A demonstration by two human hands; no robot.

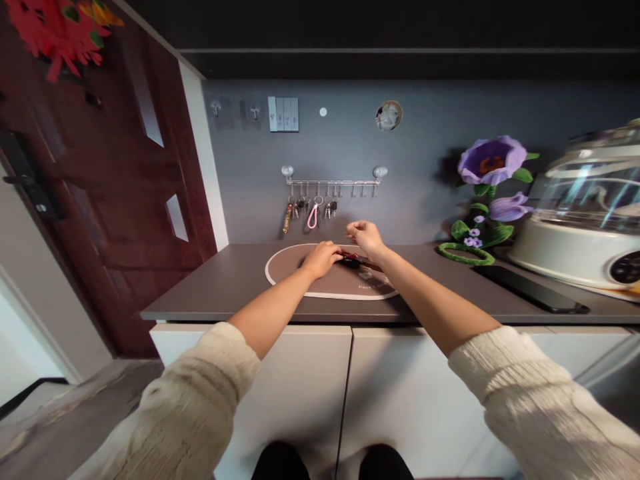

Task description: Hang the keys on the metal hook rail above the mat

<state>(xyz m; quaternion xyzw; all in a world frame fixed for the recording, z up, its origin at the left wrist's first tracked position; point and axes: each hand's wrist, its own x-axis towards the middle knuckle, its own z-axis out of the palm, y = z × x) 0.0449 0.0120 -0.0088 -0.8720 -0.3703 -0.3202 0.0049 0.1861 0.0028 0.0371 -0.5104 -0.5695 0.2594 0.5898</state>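
Observation:
My left hand [323, 259] is low over the oval brown mat [290, 272], with its fingers closed at the near end of a small dark item with red parts [351, 261]. The item looks like a keychain or key fob, but its kind is not clear. Just above and to the right, my right hand [365, 239] is raised off the mat with thumb and fingers pinched together. Whatever lies in that pinch, if anything, is too small to make out. Part of the dark item is hidden behind my right wrist.
Several keys hang on a wall hook rail [333, 182], among them a pink loop keychain [313, 217]. To the right are a purple fabric flower [493, 161], a black phone [530, 289] and a white appliance with a clear top [575, 243]. A dark red door [110, 200] stands left.

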